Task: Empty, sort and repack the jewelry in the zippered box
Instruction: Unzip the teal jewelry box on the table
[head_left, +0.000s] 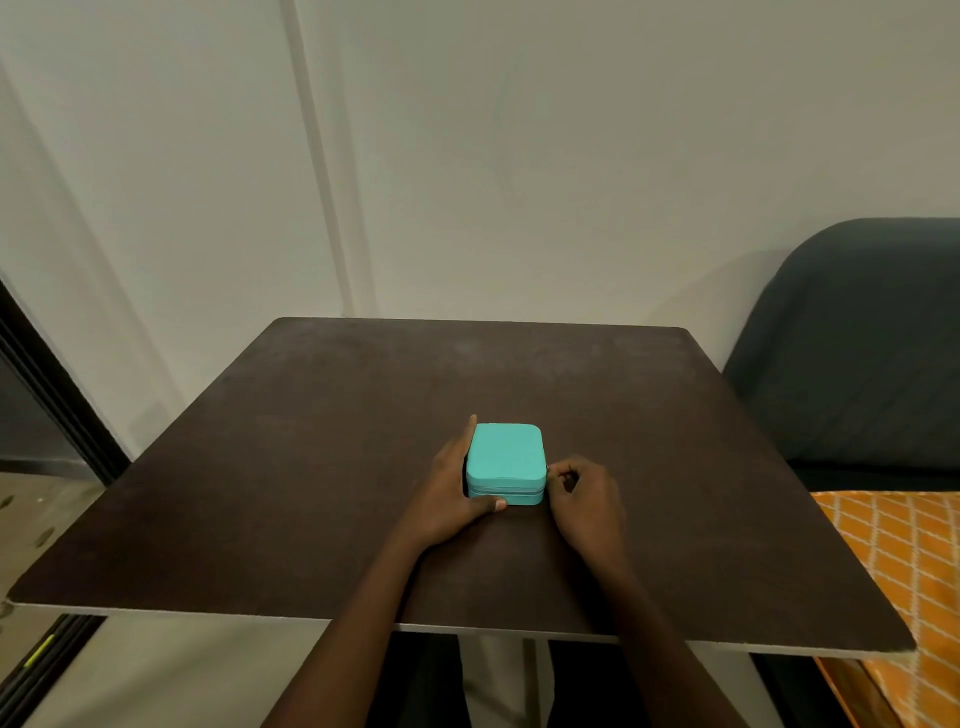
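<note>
A small turquoise zippered box sits closed near the middle of a dark brown table. My left hand grips its left side, with the fingers along the side wall and the thumb against the front corner. My right hand is at the box's right front corner, its thumb and forefinger pinched together at the zipper line on what looks like the zipper pull. No jewelry is visible; the box's inside is hidden.
The table stands against a pale wall. A dark grey upholstered chair is at the right, and an orange patterned cloth lies below it beside the table's right edge. A dark door frame runs along the left.
</note>
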